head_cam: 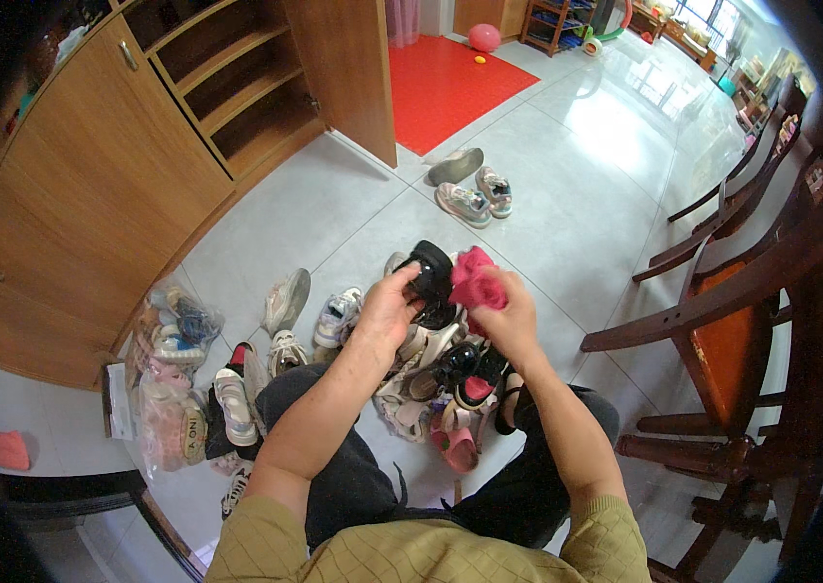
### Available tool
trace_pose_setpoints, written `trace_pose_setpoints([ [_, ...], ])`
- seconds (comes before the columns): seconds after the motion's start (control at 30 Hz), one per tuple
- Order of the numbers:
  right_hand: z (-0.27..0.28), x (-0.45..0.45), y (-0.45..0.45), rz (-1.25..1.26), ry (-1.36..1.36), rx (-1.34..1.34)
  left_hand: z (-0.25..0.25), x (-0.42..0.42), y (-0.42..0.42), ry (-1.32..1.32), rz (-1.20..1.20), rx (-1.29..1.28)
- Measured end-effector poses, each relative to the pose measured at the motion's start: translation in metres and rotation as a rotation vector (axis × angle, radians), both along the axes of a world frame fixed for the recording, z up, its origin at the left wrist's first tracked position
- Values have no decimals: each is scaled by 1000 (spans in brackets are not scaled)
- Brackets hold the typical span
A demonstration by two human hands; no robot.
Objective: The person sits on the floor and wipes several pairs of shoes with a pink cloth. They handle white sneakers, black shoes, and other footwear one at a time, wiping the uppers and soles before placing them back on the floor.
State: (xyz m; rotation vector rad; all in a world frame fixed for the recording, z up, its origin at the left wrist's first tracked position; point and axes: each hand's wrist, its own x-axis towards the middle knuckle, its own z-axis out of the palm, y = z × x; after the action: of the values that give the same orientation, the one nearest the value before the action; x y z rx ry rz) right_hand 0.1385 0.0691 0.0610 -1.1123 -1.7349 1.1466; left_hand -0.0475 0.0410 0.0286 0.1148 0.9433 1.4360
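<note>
A glossy black shoe (pixel 432 271) is gripped in my left hand (pixel 386 310), held above a heap of footwear. My right hand (pixel 510 310) clutches a bunched pink-red cloth (pixel 477 280) just to the right of that shoe. Beneath both hands lie mixed shoes, among them another shiny black shoe (pixel 459 360) and a pink clog (pixel 457 446) between my legs. A white and lilac sneaker (pixel 338 317) rests left of my left forearm. The heap is partly hidden by my hands and forearms.
A wooden cabinet (pixel 91 204) stands at left, its door (pixel 349 73) swung out. Clear plastic bags of shoes (pixel 175 342) sit against it. Sneakers (pixel 464 204) lie ahead, before a red mat (pixel 451 87). Dark wooden chairs (pixel 717 321) line the right side.
</note>
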Motion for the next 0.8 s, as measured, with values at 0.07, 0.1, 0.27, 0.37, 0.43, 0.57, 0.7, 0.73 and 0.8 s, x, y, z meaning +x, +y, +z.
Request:
trace_pose_setpoints([
  [0.07,1,3,9,-45,305,-232,10,11,-5,389,-187,22],
  [0.1,3,4,13,-65,376,-194,19,19,-10,581,-276,34],
  [0.27,12,-7,8,-109,-83,539,22,39,-13,1419,-130,447],
  [0.37,3,-3,23,-203,69,133,27,33,-23,1664,-221,469],
  [0.43,-7,0,42,-273,181,-8,33,36,-32,1694,-319,488],
  [0.57,10,6,33,-104,288,-17,33,36,-31,1718,-326,595],
  [0.7,17,4,16,-10,-186,364,13,40,-28,1758,-310,754],
  [0.73,15,7,21,-33,-202,211,15,38,-33,1750,-432,749],
  [0.8,11,15,32,-80,-279,50,12,43,-38,1607,-451,777],
])
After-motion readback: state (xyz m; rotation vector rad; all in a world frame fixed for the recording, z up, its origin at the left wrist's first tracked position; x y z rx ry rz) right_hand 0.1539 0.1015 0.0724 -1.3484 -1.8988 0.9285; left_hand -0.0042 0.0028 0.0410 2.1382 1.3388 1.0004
